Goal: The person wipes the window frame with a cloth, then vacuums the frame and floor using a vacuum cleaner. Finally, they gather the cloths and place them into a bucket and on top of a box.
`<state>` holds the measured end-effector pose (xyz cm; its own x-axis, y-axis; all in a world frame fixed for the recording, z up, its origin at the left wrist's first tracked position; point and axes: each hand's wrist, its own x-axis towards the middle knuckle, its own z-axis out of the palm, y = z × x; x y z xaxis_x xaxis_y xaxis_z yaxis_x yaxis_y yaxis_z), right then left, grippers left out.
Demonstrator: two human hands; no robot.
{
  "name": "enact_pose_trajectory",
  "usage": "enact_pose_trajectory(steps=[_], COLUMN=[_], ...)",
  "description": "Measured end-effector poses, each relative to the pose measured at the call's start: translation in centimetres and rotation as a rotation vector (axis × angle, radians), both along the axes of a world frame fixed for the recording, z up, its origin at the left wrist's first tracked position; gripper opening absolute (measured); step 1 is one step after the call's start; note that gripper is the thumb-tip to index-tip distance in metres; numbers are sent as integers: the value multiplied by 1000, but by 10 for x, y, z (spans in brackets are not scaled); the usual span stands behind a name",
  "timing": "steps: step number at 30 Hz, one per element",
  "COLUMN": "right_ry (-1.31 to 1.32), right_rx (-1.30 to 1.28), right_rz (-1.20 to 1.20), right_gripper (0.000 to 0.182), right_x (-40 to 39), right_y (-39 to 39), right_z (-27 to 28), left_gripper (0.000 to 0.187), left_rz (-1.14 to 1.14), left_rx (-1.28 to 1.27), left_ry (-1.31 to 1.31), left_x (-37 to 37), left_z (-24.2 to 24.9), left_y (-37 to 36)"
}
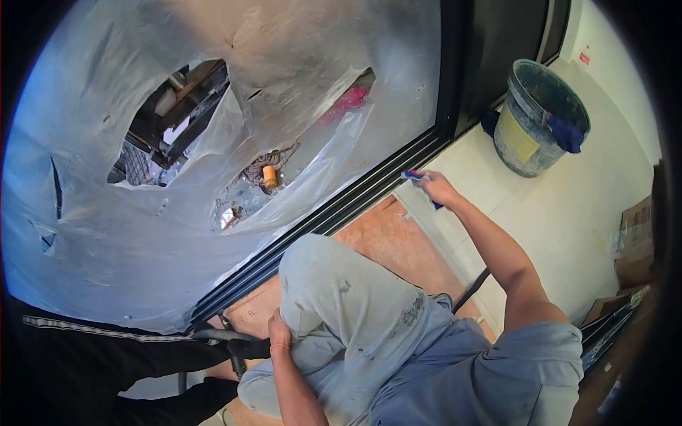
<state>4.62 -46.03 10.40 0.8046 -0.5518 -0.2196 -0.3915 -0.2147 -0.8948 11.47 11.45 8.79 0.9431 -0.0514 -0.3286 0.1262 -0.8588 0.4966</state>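
My right hand (438, 190) is closed around a small blue item with a bit of red (412, 175). It is held over the pale floor tiles (465, 177) beside the black sliding-door track (369, 186), and more blue shows below the fist. My left hand (279, 331) is curled against my bent knee, an orange band around its wrist. A black tube-like piece (249, 348) reaches up to that hand; I cannot tell whether the fingers grip it. Bare reddish-brown floor (387, 234) lies between the track and the tiles.
A dirty dark bucket (529, 131) with a blue cloth (566, 135) over its rim stands at the upper right. Torn plastic sheeting (298, 42) hangs beyond the track. Another person's black trousers (78, 369) are at the lower left. Cardboard boxes (634, 241) line the right edge.
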Motion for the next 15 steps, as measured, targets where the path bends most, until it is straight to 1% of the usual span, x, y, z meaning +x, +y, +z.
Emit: enact_pose_trajectory(steps=[2, 3, 5, 6, 8, 9, 12, 13, 15], right_ry=[-50, -76, 107, 200, 278, 347, 501, 547, 599], right_rx=[-425, -633, -650, -659, -670, -737, -719, -744, -731], right_rz=[-58, -85, -123, -139, -118, -43, -56, -23, -83], right_gripper=[34, 35, 33, 33, 28, 27, 25, 27, 29], right_x=[31, 44, 66, 78, 99, 112, 130, 135, 141], right_y=[-26, -37, -54, -62, -86, -111, -123, -127, -124], right_z=[-18, -27, -10, -4, -11, -30, -32, -35, -47], left_gripper=[58, 59, 60, 60, 58, 58, 55, 54, 52], left_rz=[97, 88, 66, 66, 69, 74, 72, 66, 57], left_rx=[-92, -88, -89, -69, -25, -8, 48, 61, 77], left_ry=[-7, -2, 7, 20, 52, 51, 50, 46, 29], left_x=[-3, -7, -11, -9, -6, -5, -1, 0, 3], left_z=[-10, -9, -4, -9, -21, -24, -20, -18, -18], left_y=[-12, -15, -25, -26, -24, -25, -29, -32, -38])
